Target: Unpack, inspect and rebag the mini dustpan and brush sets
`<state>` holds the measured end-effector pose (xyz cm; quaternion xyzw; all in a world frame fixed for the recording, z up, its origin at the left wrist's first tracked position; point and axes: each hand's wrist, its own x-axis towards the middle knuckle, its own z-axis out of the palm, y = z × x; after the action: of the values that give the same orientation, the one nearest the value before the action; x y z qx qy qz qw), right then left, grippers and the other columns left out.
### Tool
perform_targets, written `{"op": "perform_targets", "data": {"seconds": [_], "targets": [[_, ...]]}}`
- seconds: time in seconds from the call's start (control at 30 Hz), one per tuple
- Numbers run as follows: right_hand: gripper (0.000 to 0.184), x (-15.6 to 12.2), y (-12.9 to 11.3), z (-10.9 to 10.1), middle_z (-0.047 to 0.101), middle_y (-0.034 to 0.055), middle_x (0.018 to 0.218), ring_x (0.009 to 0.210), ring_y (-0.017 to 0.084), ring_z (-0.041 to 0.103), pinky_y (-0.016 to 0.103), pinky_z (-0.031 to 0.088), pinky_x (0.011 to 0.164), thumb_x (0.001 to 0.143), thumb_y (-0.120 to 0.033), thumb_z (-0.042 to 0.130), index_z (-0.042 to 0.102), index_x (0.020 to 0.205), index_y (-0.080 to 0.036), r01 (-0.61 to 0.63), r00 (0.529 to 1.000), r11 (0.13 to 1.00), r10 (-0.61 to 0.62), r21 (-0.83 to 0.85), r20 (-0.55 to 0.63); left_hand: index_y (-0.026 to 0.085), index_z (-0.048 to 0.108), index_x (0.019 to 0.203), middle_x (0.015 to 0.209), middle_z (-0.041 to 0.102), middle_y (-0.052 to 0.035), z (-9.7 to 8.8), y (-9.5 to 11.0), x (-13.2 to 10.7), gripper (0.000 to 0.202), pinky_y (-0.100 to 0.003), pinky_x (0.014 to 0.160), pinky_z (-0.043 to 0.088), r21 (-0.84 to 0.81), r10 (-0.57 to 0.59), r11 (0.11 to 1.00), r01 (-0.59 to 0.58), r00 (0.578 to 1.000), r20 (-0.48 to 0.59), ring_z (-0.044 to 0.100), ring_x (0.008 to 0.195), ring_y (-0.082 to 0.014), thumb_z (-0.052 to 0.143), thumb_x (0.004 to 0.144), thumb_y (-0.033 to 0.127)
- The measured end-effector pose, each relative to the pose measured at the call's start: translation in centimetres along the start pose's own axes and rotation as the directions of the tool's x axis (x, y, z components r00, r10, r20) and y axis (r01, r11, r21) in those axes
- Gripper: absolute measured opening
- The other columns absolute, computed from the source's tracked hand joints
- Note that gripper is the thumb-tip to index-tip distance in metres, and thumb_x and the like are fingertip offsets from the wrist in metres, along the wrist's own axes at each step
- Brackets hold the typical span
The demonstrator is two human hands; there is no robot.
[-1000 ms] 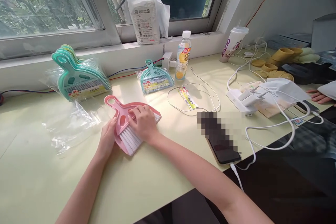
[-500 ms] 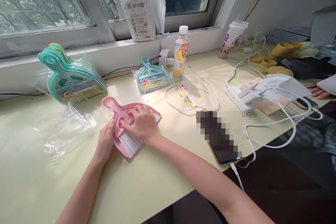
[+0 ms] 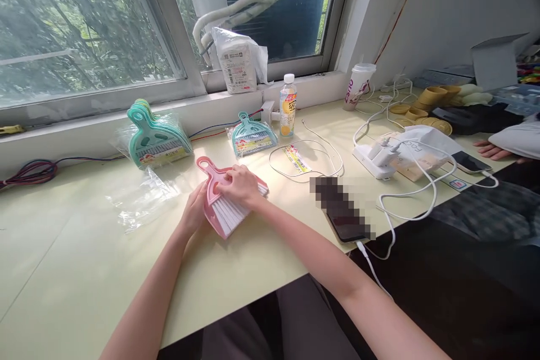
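Observation:
A pink dustpan (image 3: 214,223) with a matching pink hand brush (image 3: 214,190) nested in it rests on the table in front of me. The brush has white bristles (image 3: 231,215), angled toward me. My left hand (image 3: 194,209) is closed on the dustpan's left side, its fingertips partly hidden beneath the edge. Over the brush body lies my right hand (image 3: 242,185), thumb by the brush's hole and fingers curled on top, gripping it. Clear plastic wrapping (image 3: 147,199) lies crumpled to the left. A printed label card (image 3: 297,158) sits inside a loop of white cable.
Behind stand stacked green dustpan sets (image 3: 158,138) and one wrapped teal set (image 3: 253,138). A drink bottle (image 3: 288,108), phone (image 3: 343,214), power strip (image 3: 373,162) and paper cup (image 3: 358,87) are to the right. Another person's hand (image 3: 491,150) rests at far right.
The head view has tilted up and turned left, so things appear farther right. Both hands keep their hold on the pink brush and dustpan.

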<state>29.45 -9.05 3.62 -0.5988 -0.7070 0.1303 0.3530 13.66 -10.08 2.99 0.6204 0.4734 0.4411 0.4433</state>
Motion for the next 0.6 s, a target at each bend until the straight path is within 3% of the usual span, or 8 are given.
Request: {"op": "perform_targets", "data": {"seconds": [0.2,0.37,0.6], "targets": [[0.026,-0.3,-0.9,-0.7,0.064,0.0018,0.085,0.087,0.017,0.057,0.027,0.04,0.074,0.073,-0.046,0.067,0.066,0.072,-0.019,-0.006,1.0,0.998,0.007,0.067,-0.014,0.014,0.065,0.112,0.109,0.069,-0.0095,-1.0,0.5,-0.1,0.049,-0.034,0.087,0.046,0.09,0.097,0.991,-0.101,0.994,0.05,0.061,0.101,-0.0259,0.048,0.086,0.052],[0.027,-0.7,-1.4,-1.1,0.066,0.0019,0.087,0.086,0.015,0.059,0.025,0.04,0.07,0.074,-0.046,0.066,0.069,0.075,-0.019,-0.008,1.0,0.999,0.008,0.053,-0.011,0.011,0.063,0.115,0.116,0.067,-0.0124,-1.3,0.6,-0.3,0.051,-0.036,0.087,0.048,0.117,0.094,0.988,-0.102,0.993,0.071,0.061,0.106,-0.0291,0.055,0.078,0.045],[0.034,-2.3,-2.7,-1.5,0.066,0.0078,0.098,0.096,0.021,0.058,0.031,0.043,0.083,0.08,-0.049,0.062,0.071,0.09,-0.018,0.104,0.991,0.988,-0.112,-0.111,-0.075,0.016,0.065,0.117,0.105,0.071,-0.0086,-1.7,0.9,-1.3,0.051,-0.035,0.079,0.05,0.243,0.19,0.951,-0.192,0.981,0.035,0.064,0.094,-0.0273,0.065,0.071,0.037]]}}
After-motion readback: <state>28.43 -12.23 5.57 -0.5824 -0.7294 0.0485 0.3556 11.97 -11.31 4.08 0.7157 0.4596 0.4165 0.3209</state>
